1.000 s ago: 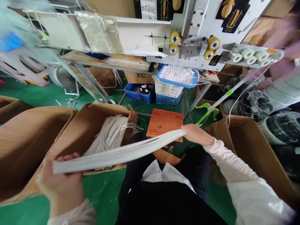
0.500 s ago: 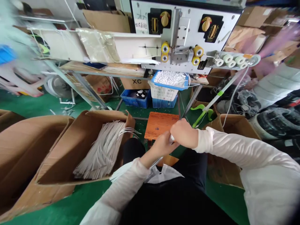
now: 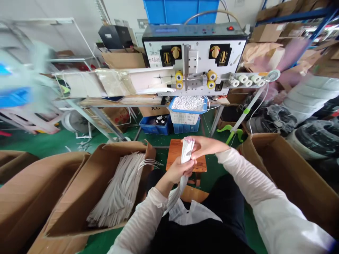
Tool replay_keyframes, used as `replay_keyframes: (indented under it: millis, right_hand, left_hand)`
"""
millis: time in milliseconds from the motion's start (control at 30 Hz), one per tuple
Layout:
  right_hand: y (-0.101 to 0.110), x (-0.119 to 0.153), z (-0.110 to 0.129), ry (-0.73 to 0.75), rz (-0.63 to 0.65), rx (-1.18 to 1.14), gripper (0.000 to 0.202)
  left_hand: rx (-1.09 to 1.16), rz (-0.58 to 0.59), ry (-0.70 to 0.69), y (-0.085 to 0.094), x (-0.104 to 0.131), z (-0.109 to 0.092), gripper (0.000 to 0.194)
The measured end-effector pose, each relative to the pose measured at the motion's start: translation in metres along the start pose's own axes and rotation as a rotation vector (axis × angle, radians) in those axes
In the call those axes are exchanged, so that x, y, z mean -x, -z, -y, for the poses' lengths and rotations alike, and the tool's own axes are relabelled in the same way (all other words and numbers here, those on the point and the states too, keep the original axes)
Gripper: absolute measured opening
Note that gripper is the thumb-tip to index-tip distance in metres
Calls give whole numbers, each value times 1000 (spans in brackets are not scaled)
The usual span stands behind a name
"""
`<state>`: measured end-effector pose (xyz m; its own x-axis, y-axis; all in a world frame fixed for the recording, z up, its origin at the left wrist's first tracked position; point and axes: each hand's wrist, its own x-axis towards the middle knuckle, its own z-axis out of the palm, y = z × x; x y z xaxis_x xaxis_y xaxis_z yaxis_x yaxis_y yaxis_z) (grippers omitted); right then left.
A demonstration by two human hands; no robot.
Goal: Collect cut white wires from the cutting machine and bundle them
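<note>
Bundle of white wires (image 3: pixel 187 150) now stands near upright, pink-flecked end exposed; half a second back both hands cover that end. View tips up too, so more of the machine (image 3: pixel 203 47) shows above the table's (image 3: pixel 119 102) front edge. Left hand (image 3: pixel 181 169) wraps the bundle partway down, likely so strands stay together; the rest hangs below it. Right hand (image 3: pixel 205 146) has thumb and fingers closed about the top, probably keeping ends level. All mid-air, seen against the stool (image 3: pixel 173 151). Loose wires (image 3: pixel 119 194) lie lengthwise in the carton (image 3: pixel 87 176), a few over its right edge, presumably avoiding tangles. Basket (image 3: pixel 182 117) sits below the table's front edge, apparently catching white bits (image 3: pixel 188 103)
</note>
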<state>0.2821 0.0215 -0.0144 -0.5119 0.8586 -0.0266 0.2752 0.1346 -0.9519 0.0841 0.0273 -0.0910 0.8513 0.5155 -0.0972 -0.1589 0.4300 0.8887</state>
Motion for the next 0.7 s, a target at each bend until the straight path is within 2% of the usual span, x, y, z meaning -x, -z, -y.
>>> replay_keyframes:
  millis: [100, 200, 333, 467, 533, 633, 700]
  right_hand:
    - [-31, -26, -22, 152, 91, -369, 71]
    - [-50, -43, -22, 172, 81, -399, 52]
    - [-49, -49, -5, 106, 22, -353, 48]
    - [-49, -55, 8, 115, 15, -408, 45]
    - [-51, -56, 18, 127, -38, -428, 44]
    - [-53, -56, 41, 182, -178, -459, 42]
    - [-54, -58, 60, 224, -237, -486, 41]
  left_hand:
    - [93, 75, 76, 1, 3, -3, 40]
    - [157, 69, 96, 4, 7, -3, 40]
    - [55, -3, 4, 12, 14, -7, 47]
    - [-53, 7, 32, 20, 24, -11, 46]
    - [-84, 4, 20, 27, 31, -9, 46]
    - [-171, 8, 49, 44, 51, -4, 48]
    - [-226, 15, 95, 58, 74, 0, 48]
